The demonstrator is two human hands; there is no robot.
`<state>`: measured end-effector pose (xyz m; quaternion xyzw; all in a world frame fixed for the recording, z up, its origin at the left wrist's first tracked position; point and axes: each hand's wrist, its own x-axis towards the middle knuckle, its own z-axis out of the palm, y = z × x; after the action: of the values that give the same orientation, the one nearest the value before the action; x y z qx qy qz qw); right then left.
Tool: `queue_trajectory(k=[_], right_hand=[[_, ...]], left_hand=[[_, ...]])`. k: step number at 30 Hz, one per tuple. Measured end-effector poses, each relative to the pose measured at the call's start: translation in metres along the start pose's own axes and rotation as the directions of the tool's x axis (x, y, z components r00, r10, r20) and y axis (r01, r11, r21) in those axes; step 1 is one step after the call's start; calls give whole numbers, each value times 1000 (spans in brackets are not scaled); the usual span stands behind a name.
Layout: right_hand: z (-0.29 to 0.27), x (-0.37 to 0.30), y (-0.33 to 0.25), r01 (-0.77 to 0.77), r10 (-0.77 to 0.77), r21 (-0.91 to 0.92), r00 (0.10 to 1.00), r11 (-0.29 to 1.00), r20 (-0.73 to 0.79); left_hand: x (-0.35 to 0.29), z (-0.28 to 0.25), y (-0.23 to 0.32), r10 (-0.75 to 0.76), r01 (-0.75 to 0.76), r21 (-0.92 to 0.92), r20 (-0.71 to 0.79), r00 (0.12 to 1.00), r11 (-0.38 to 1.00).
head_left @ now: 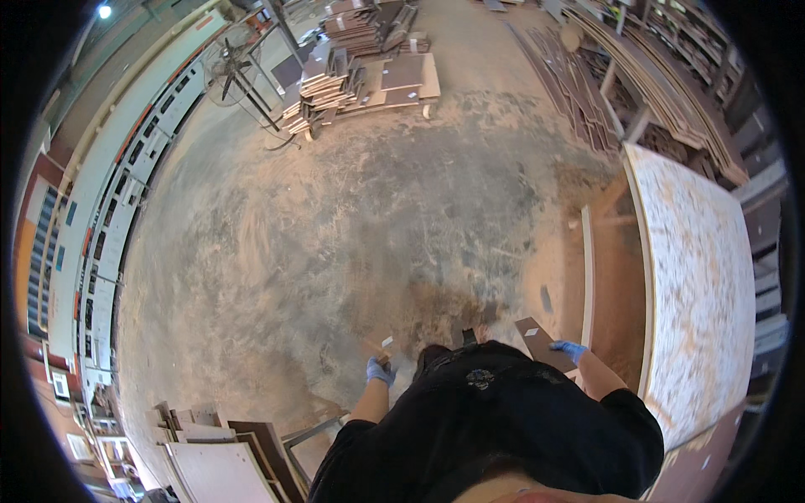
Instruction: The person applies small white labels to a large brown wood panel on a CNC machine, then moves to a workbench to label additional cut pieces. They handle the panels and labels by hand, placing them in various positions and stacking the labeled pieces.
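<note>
My right hand (570, 350), in a blue glove, grips the edge of a dark brown rectangular board (545, 348) at my right side. A small white label (530, 333) is stuck on that board. My left hand (381, 370), also in a blue glove, hangs low at my left with its fingers curled. Just beyond its fingertips shows a small white label (386, 342) with something tan and brown around it. What the left hand holds is too small and blurred to name.
A large pale panel (696, 277) stands at the right, with stacked boards (662, 75) beyond. Ahead, a low wheeled cart (369, 105) carries brown boards near a standing fan (235, 71). A long white machine (117, 193) lines the left. Panels (218, 469) lean at near left.
</note>
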<state>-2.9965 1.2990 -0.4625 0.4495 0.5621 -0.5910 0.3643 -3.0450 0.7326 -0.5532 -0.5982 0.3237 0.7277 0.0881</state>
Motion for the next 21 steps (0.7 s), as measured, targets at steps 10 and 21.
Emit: queue_trajectory(k=[10, 21], right_hand=[[123, 163, -323, 219, -220, 83, 975, 972, 12], [271, 248, -656, 530, -546, 150, 833, 835, 95]], left_hand=[[91, 146, 148, -86, 56, -192, -155, 984, 980], [169, 337, 361, -133, 134, -135, 18, 991, 982]])
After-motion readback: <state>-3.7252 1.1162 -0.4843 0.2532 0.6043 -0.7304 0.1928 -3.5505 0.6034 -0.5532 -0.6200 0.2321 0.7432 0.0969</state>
